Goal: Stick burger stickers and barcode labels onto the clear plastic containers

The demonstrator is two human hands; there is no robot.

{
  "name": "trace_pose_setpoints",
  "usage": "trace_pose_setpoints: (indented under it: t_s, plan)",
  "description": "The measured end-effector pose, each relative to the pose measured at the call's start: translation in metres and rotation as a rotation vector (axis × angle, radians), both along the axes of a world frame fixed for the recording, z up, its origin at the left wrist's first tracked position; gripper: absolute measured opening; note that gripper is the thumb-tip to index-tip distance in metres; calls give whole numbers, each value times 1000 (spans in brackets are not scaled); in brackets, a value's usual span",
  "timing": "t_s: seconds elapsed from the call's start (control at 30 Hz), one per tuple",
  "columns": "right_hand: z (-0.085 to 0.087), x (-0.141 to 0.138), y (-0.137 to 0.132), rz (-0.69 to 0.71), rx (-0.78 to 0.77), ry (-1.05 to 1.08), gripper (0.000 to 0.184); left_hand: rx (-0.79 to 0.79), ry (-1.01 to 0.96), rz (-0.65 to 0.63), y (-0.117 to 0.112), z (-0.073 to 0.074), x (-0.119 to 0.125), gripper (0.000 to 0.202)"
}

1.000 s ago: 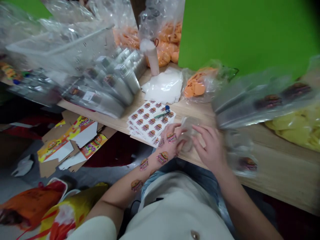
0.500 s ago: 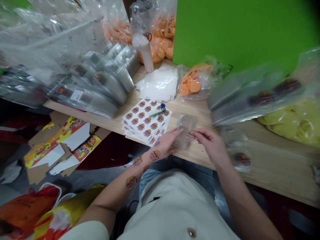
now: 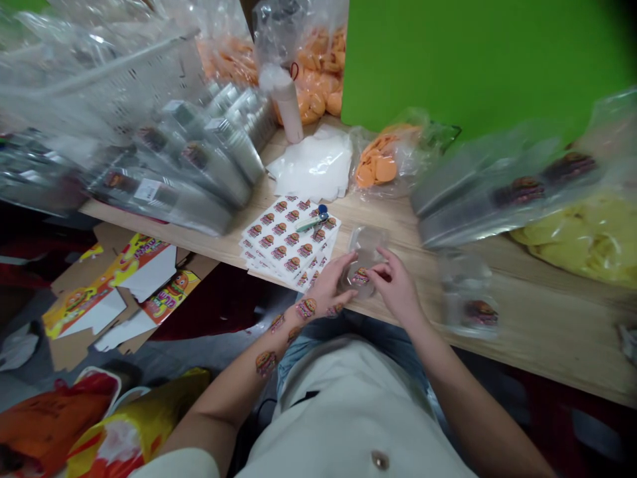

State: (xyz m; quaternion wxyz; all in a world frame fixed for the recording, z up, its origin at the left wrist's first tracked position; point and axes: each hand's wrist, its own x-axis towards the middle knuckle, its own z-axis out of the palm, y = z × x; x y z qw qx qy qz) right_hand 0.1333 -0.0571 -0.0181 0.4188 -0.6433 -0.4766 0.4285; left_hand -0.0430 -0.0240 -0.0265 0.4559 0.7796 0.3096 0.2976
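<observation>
On a light wooden tabletop (image 3: 527, 318), the right hand (image 3: 397, 285) has brought a burger sticker (image 3: 361, 277) onto a clear plastic container (image 3: 365, 249), its curled fingers touching the sticker, grip unclear. The left hand (image 3: 330, 284) cups the container's left side, near printed sticker sheets (image 3: 283, 242).

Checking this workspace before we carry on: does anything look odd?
Yes: burger stickers are stuck along the person's left forearm, on bare skin, which looks odd next to the neatly stacked sticker sheets.
</observation>
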Motion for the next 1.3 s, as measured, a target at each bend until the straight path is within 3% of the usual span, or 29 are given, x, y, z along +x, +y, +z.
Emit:
trace_pose_setpoints:
  t_s: [0.23,0.4,0.5,0.57,0.63,0.73,0.8,0.87,0.93,1.0,1.13,1.23,1.3]
  plan:
    - [0,-4,1,11,10,-87,54,-72,-41,70,-1,2,4,63]
    - [10,-3,-6,41,179,-574,49,-9,22,194,-1,-4,15,56]
    - [12,3,-13,-33,296,-773,63,-35,17,230,-3,-4,20,57]
    - [12,6,-16,108,310,-777,75,-87,-10,218,-2,0,18,57]
    - [13,7,-16,285,304,-739,75,-143,-44,258,0,9,12,52]
    - [22,7,-14,284,327,-626,70,-288,-128,419,4,29,2,47]
    - [33,8,-16,291,355,-553,70,-536,-226,355,5,43,-1,51]
    - [45,14,-23,360,379,-542,65,-809,-303,166,3,53,5,56]
    - [58,28,-35,418,378,-596,57,-915,-286,28,-1,58,17,57]
    - [68,52,-52,439,336,-678,53,-773,-192,-4,-4,60,31,57]
    - [73,125,-92,368,175,-832,51,-257,-1,4,1,60,50,56]
    - [62,175,-115,371,52,-852,48,-137,56,-88,9,63,56,44]
    - [54,190,-119,404,29,-852,46,-112,90,-158,10,68,58,36]
